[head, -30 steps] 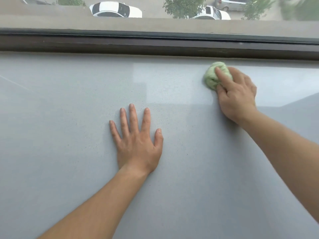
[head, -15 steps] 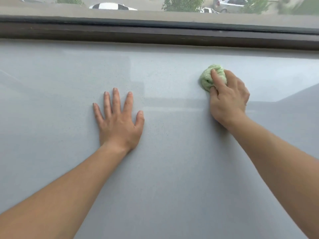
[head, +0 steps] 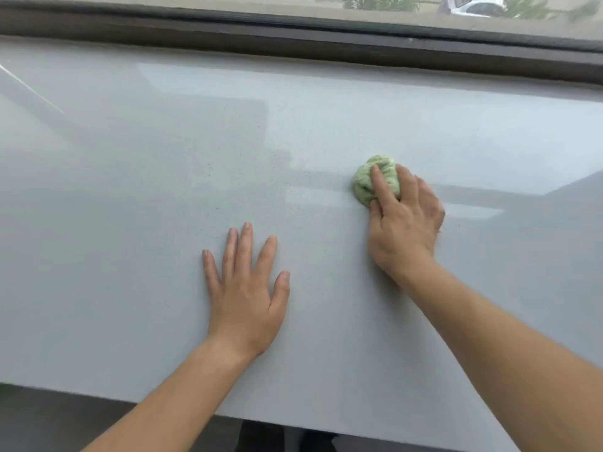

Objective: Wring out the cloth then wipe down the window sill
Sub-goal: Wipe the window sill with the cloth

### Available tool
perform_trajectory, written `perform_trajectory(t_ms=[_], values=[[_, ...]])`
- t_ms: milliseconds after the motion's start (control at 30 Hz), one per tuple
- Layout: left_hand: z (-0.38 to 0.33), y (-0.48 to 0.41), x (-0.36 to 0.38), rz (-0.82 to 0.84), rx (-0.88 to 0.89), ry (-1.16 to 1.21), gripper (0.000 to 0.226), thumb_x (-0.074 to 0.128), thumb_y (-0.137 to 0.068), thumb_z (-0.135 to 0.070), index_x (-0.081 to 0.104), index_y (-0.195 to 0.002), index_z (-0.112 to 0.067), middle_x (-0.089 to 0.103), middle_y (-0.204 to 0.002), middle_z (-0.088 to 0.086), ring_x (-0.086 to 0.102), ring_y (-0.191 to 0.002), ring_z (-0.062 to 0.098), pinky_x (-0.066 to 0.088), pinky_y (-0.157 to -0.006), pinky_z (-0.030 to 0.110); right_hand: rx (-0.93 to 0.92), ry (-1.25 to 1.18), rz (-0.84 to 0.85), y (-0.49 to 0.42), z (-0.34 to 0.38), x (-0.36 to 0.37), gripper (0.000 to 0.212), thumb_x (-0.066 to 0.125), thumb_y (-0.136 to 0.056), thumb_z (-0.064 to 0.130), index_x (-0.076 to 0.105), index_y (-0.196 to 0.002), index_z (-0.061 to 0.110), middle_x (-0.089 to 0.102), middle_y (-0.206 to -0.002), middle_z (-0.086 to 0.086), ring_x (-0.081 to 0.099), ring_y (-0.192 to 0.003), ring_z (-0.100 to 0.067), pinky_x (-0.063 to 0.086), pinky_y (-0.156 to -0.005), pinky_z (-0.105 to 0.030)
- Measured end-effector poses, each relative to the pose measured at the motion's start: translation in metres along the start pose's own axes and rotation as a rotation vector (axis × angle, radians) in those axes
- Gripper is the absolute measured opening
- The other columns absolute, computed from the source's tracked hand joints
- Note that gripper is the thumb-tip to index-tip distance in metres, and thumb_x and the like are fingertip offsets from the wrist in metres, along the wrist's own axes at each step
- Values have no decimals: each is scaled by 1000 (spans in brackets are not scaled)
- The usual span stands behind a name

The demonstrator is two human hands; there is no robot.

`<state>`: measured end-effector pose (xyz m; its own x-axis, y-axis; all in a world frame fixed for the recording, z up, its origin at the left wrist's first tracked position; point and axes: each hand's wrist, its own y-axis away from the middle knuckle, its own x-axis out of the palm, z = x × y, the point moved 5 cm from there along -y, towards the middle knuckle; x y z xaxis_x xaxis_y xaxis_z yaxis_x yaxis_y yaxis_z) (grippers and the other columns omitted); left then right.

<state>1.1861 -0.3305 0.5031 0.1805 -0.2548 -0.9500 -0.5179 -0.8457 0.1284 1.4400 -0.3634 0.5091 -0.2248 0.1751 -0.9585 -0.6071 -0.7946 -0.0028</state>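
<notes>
1. The small pale-green cloth [head: 363, 187], bunched into a wad, lies on the pale grey speckled window sill [head: 146, 164], right of centre. It sits roughly midway between the sill's front edge and the dark brown window frame [head: 293, 44].
2. It is gripped by the right hand [head: 406, 223], whose fingers are curled over its top and near side and press it to the sill.
3. The left hand [head: 244, 288] is laid flat on the sill with fingers straight and spread. Nothing is held, and it is well apart from the cloth.
4. The cloth is judged light, soft and easily squashed. If damp, it should glide on the glossy sill.
5. A hold from above, with the wad cupped under the fingers, is judged best.
</notes>
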Motion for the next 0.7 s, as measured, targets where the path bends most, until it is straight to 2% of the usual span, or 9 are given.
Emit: perform_trajectory(t_ms=[100,167,233,333,400,467,600,633,700], values=[[1,8,9,-2,25,-108,65,27,-97,-50,26,-156,-23,10,-167,9,2,-154,26,3,-120,61,-314,33,53,66,23,8,54,46,-92,32,39,-145,41,34,-153,0,28,-139,-31,19,-113,-49],[0,8,10,-9,15,-127,66,26,-96,-50,24,-156,-24,9,-167,9,2,-154,26,2,-120,60,-468,50,105,74,12,7,54,48,-91,34,40,-144,43,37,-153,1,31,-138,-30,21,-112,-47],[-1,9,10,-12,12,-122,66,25,-96,-51,24,-156,-24,9,-167,9,1,-154,25,1,-121,59,-393,54,87,50,-11,-1,54,49,-90,34,42,-143,44,39,-153,0,34,-137,-31,23,-110,-45],[-1,9,9,-2,0,-114,67,20,-96,-52,20,-157,-26,4,-167,7,-4,-154,22,-4,-121,56,-43,3,27,22,-36,-9,50,44,-95,34,38,-144,45,31,-155,2,27,-141,-29,16,-113,-44],[-1,9,8,1,-7,-98,67,17,-96,-52,19,-157,-27,1,-167,6,-7,-154,21,-6,-121,55,48,-19,-17,43,-22,-5,52,46,-94,33,39,-144,42,32,-155,0,28,-140,-31,18,-112,-47],[-2,9,7,4,5,-74,67,15,-96,-51,20,-157,-26,1,-167,6,-8,-153,21,-7,-120,56,-48,-39,-27,91,5,-1,54,51,-90,34,44,-143,39,37,-153,-3,32,-137,-34,21,-110,-49],[-5,11,5,9,61,-17,64,14,-96,-51,26,-155,-30,3,-168,3,-8,-153,17,-11,-119,57,-426,22,98,171,21,3,52,49,-93,39,41,-145,42,38,-152,0,33,-139,-31,22,-114,-49],[-5,12,4,16,68,-8,63,14,-96,-52,27,-154,-32,2,-168,2,-9,-153,16,-12,-119,57,-460,42,115,168,13,2,52,49,-93,39,40,-145,43,38,-153,1,33,-139,-30,23,-114,-49],[-5,14,5,29,88,-10,63,14,-96,-53,25,-154,-34,0,-168,0,-11,-153,15,-14,-118,57,-360,68,90,148,-6,0,53,48,-93,39,39,-144,44,36,-153,2,32,-139,-30,23,-112,-48]])
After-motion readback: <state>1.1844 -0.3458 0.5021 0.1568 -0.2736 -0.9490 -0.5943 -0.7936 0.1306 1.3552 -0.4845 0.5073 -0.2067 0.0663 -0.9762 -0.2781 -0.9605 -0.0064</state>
